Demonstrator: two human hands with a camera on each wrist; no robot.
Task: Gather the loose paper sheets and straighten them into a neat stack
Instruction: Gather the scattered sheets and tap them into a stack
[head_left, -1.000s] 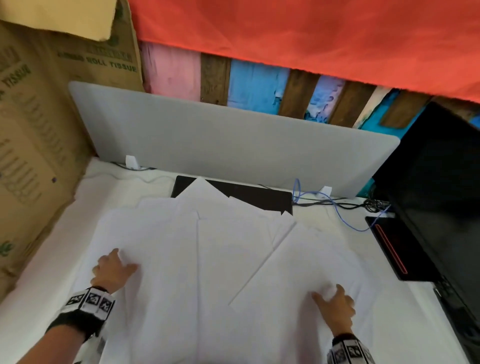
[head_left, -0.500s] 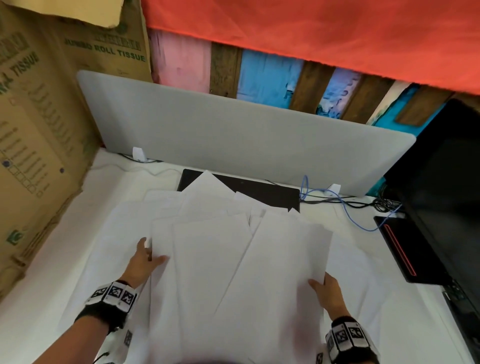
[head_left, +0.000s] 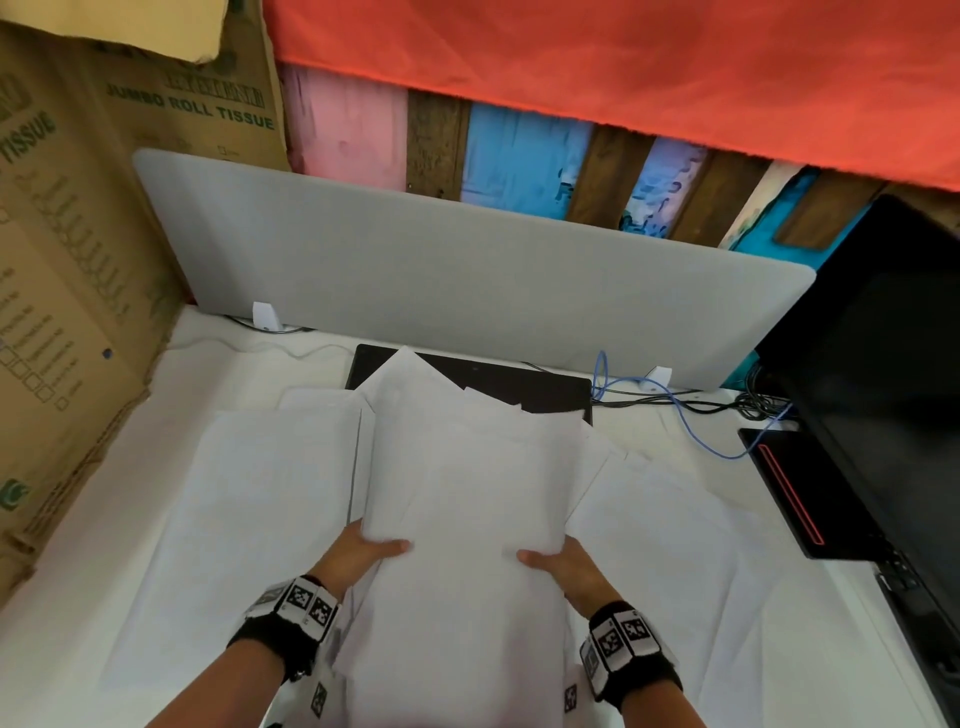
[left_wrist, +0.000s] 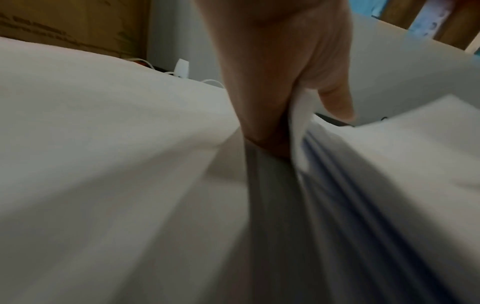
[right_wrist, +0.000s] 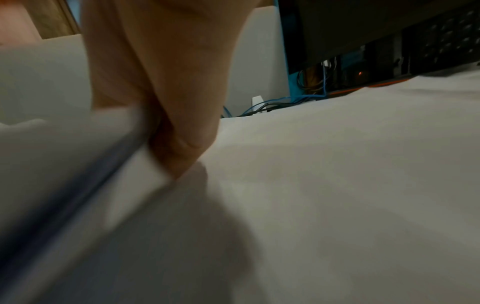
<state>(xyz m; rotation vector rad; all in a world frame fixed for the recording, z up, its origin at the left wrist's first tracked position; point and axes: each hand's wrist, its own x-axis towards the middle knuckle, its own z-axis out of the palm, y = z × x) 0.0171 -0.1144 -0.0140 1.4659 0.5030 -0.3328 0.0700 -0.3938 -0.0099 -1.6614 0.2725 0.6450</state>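
Observation:
A bundle of white paper sheets (head_left: 462, 499) is gathered in the middle of the white desk, its far edges fanned and uneven. My left hand (head_left: 363, 553) grips the bundle's left side, thumb on top and fingers hidden beneath. My right hand (head_left: 558, 564) grips its right side the same way. The left wrist view shows the left hand (left_wrist: 283, 82) pinching the sheet edges (left_wrist: 301, 127). In the right wrist view the right hand (right_wrist: 168, 102) holds the blurred bundle (right_wrist: 78, 164). More loose sheets lie flat at the left (head_left: 260, 499) and at the right (head_left: 670, 525).
A grey divider panel (head_left: 467, 280) stands behind the desk. A black pad (head_left: 519, 387) lies under the far sheets. Cardboard boxes (head_left: 67, 312) wall the left. A black monitor (head_left: 893, 374), a black device with a red stripe (head_left: 800, 488) and a blue cable (head_left: 675, 405) occupy the right.
Both hands slid inward from the outer sheets, sweeping paper toward the middle, and now grip a gathered bundle between them.

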